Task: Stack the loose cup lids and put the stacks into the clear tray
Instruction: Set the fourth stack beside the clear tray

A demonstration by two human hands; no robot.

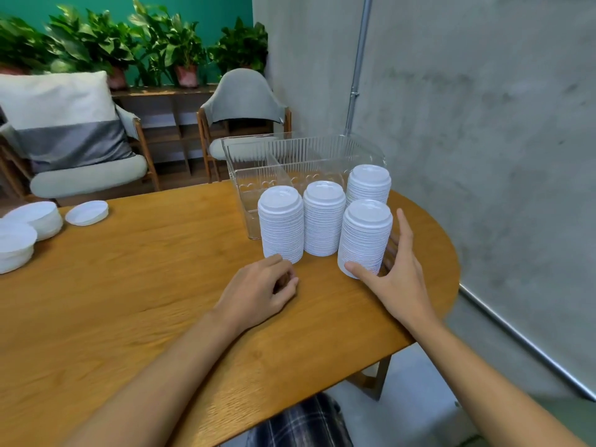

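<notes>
Four tall stacks of white cup lids stand on the wooden table (pixel 145 285) in front of the clear ribbed tray (pixel 258 153). The stacks are a left one (pixel 281 224), a middle one (pixel 323 219), a back right one (pixel 369 183) and a front right one (pixel 366 237). My right hand (pixel 395 272) is spread around the base of the front right stack, thumb at its foot and fingers along its right side. My left hand (pixel 261 291) rests on the table with fingers curled, holding nothing, just below the left stack.
Low piles of loose white lids (pixel 24 232) and a single lid (pixel 87 212) lie at the table's far left. The tray has a divider and sits near the table's rounded right end. Chairs and a plant shelf stand behind; a concrete wall is on the right.
</notes>
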